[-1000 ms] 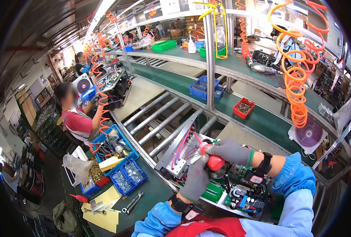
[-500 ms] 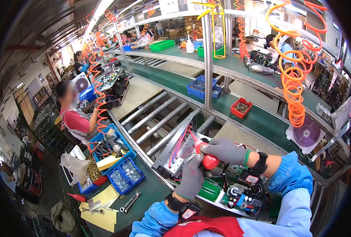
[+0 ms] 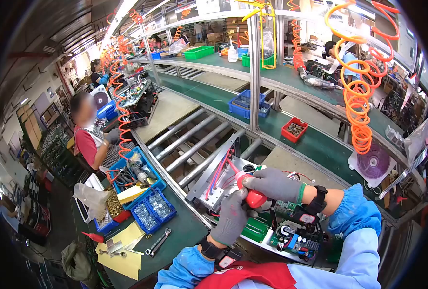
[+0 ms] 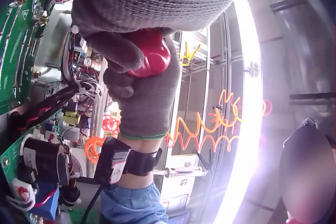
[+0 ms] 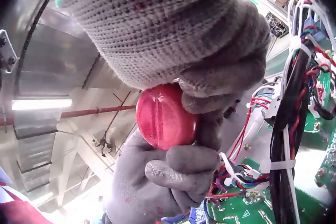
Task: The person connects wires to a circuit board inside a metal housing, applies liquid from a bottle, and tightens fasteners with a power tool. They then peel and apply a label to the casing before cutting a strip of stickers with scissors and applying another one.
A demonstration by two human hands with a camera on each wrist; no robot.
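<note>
A red, round-bottomed squeeze bottle (image 3: 256, 198) is held between both gloved hands above the open metal chassis (image 3: 215, 202). My right hand (image 3: 277, 184) comes from the right, its fingers curled round the bottle near its neck. From below, my left hand (image 3: 232, 220) grips it too; its curled fingers show beside the red bottom (image 5: 164, 119) in the right wrist view. Glove fingers hide most of the bottle's middle. Red and blue wires (image 3: 215, 172) run along the chassis's upright metal plate. Green circuit boards (image 3: 255, 230) lie beneath the hands.
Rollers (image 3: 194, 144) stretch beyond the chassis. On the left bench are blue bins of screws (image 3: 152, 211), a tool bin (image 3: 137, 176), wrenches (image 3: 158, 242) and another red bottle (image 3: 93, 237). An orange coiled hose (image 3: 361, 115) hangs at right. Another person (image 3: 91, 139) sits at left.
Both hands keep hold of the red bottle over the chassis, with only slight movement. The seated person's arm has moved, and a person's head has come into sight at the upper right.
</note>
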